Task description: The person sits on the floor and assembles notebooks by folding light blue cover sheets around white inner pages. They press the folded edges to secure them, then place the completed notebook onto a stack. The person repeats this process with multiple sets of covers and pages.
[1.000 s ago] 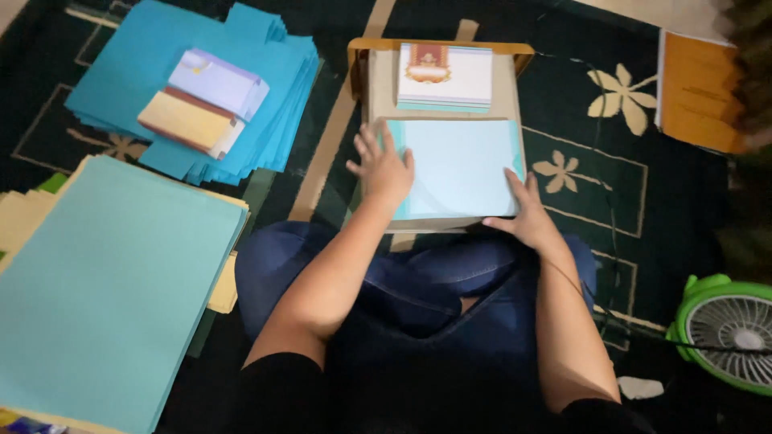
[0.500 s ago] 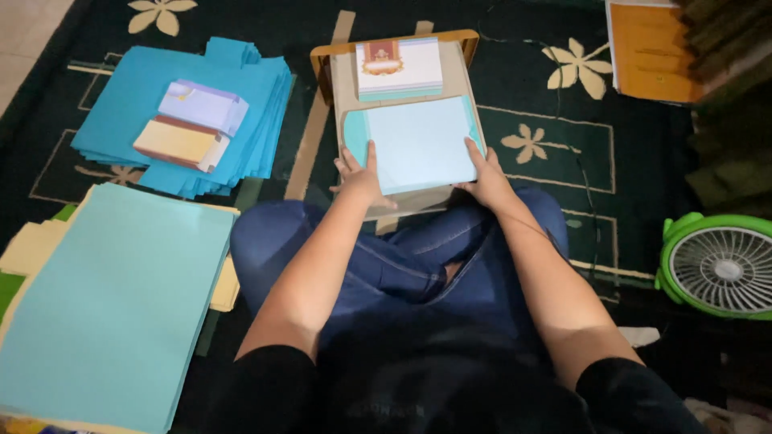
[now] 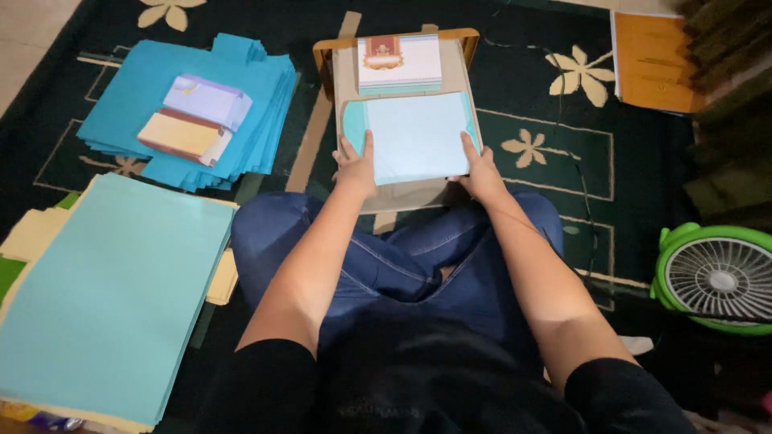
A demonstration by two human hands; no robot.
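Pale blue sheet (image 3: pixel 414 137), flat between left hand (image 3: pixel 356 166), right hand (image 3: pixel 481 170)

Both hands grip a pale blue sheet (image 3: pixel 414 137) on a small wooden table (image 3: pixel 396 197): left hand (image 3: pixel 356 167) and right hand (image 3: pixel 481 171) at its lower corners

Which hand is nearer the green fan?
The right hand: it grips the right edge of the pale blue sheet, on the side of the fan. The left hand grips the sheet's left edge, farther away.
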